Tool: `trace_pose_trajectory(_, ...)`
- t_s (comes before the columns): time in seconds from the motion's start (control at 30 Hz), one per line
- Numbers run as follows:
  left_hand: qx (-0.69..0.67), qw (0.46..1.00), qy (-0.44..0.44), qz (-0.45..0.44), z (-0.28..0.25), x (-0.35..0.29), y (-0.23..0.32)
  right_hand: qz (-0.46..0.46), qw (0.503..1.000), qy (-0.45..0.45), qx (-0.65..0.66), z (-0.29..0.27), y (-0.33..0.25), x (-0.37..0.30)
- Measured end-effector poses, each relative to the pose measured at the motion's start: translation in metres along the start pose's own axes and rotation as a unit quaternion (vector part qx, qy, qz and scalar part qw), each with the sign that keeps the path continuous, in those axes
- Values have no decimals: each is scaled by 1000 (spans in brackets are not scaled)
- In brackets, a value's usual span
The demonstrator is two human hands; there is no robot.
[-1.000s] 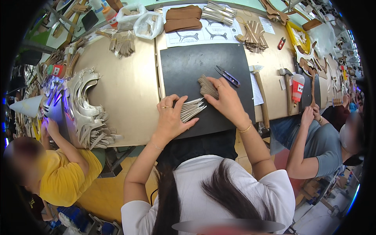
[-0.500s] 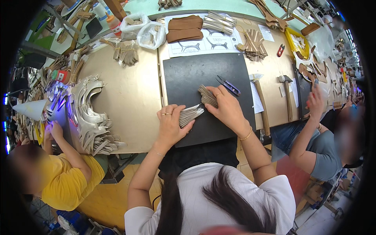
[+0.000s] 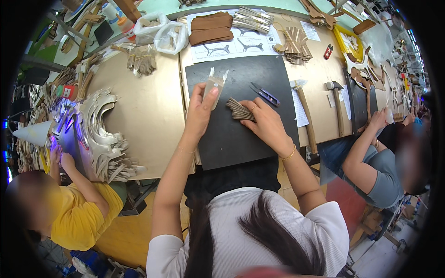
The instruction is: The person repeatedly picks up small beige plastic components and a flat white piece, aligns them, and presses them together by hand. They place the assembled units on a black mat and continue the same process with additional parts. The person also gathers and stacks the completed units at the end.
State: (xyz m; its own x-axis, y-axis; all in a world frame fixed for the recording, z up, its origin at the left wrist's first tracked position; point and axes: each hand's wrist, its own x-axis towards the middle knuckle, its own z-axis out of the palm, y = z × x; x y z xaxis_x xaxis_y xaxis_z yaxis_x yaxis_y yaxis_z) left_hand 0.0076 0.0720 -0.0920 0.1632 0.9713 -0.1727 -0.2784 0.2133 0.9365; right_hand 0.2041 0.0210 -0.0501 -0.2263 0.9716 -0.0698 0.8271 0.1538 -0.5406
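My left hand (image 3: 200, 107) is closed around a bundle of pale strips (image 3: 214, 91), raised and tilted over the black mat (image 3: 232, 150), its white ends upward. A second bundle, of thin grey-brown strips (image 3: 237, 110), lies fanned on the mat under my right hand (image 3: 266, 121), whose fingers close over its right end. The two bundles are apart. Just beyond my right hand lie purple-handled thread snips (image 3: 266, 94). What the strips are made of cannot be told.
Hammers (image 3: 337, 99) lie right of the mat. Brown leather-like pieces (image 3: 211, 28) and drawings (image 3: 222, 52) are at the back, beside plastic bags (image 3: 171, 37). Curved silvery parts (image 3: 99, 120) are stacked left. Co-workers sit on both sides, one in a yellow shirt (image 3: 83, 215).
My left hand has lifted its bundle up and away from the other bundle, turning it upright. My right hand stays on its bundle, shifted slightly. The view has moved a little.
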Motion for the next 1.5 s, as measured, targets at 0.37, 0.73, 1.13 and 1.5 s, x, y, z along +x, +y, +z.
trace_pose_trajectory(0.37,-143,986,-50,-65,31,-17,-1,-27,998,41,49,10,4,11)
trace_pose_trajectory(0.73,-160,987,-4,-20,44,-31,-15,-35,986,156,45,26,8,-3)
trace_pose_trajectory(1.13,-140,990,3,-9,44,-36,-22,-78,958,110,252,30,15,-10)
trace_pose_trajectory(1.5,107,989,76,67,12,-38,-3,-118,989,29,-87,-3,8,9)
